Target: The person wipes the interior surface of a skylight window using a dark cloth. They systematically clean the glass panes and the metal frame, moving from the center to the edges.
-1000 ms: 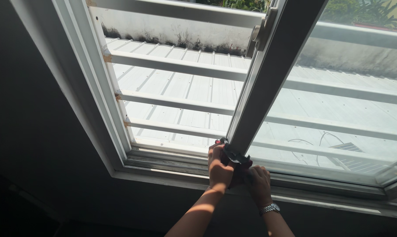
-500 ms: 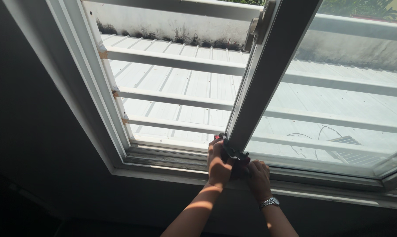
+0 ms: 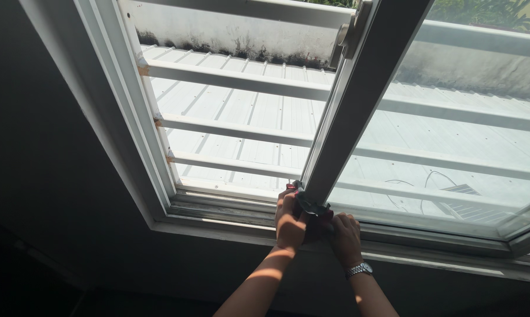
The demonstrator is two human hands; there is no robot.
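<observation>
Barely anything has shifted over the last second: the left hand point(image 3: 291, 222) is still curled tight around a dark cloth point(image 3: 309, 206), its grip closed on the wad and pressing it against the foot of the sliding window sash point(image 3: 359, 100), right where the sash's upright frame meets the bottom track point(image 3: 218, 212). Just beside that grip, to its right and touching the same cloth from below, the right hand point(image 3: 346, 238) also stays folded on the fabric, a metal wristwatch point(image 3: 359, 270) showing on its wrist. Both hands sit at the same corner as half a second and a second ago; only the view has drifted a little, so the rubbing looks confined to this one spot rather than travelling along the track. Above the grip the sash rises to a latch handle point(image 3: 350, 32). Beyond it, to the left, white horizontal bars point(image 3: 235, 85) cross the open half, with a corrugated roof point(image 3: 247, 111) outside and a stained wall point(image 3: 229, 38) farther off.
</observation>
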